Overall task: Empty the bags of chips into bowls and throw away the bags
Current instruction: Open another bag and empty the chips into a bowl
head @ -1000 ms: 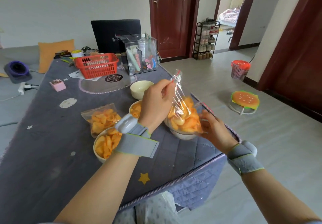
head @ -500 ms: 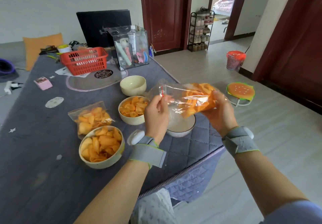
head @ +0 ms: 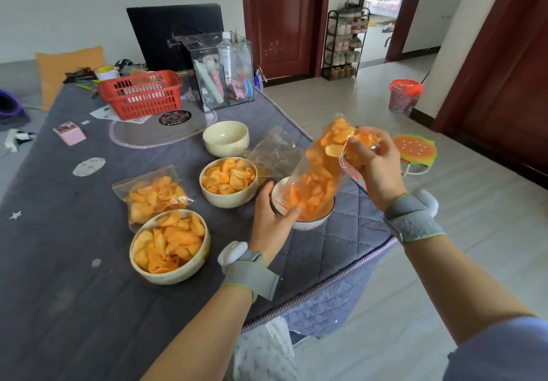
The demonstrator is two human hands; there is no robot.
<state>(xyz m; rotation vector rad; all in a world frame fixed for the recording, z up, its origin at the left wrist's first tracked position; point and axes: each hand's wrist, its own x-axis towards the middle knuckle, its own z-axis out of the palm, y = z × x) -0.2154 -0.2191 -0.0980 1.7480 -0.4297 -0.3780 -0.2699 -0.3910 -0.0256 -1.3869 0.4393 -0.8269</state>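
1. Chips are inside a clear bag [head: 318, 173] that is tipped upside down over a white bowl [head: 311, 222]. The open mouth of the bag is down inside this bowl.
2. The raised bottom end of the bag is pinched by the right hand [head: 375, 163], with the fingers pressed shut on the plastic.
3. The mouth of the bag is held at the rim of the white bowl by the left hand [head: 271, 220], with the thumb and fingers closed on the plastic.
4. A full bowl of chips [head: 228, 182] is seen just to the left of the white bowl.
5. A second full bowl [head: 169, 246] is seen further left of the white bowl and nearer to the person.
6. A closed bag of chips [head: 152, 194] is laid flat well to the left of the white bowl.
7. An empty bowl [head: 226, 138] is placed behind the white bowl, and a crumpled empty bag [head: 274, 152] is laid just behind it.
8. A pink bin [head: 404, 96] is seen on the floor, far behind and to the right of the white bowl.
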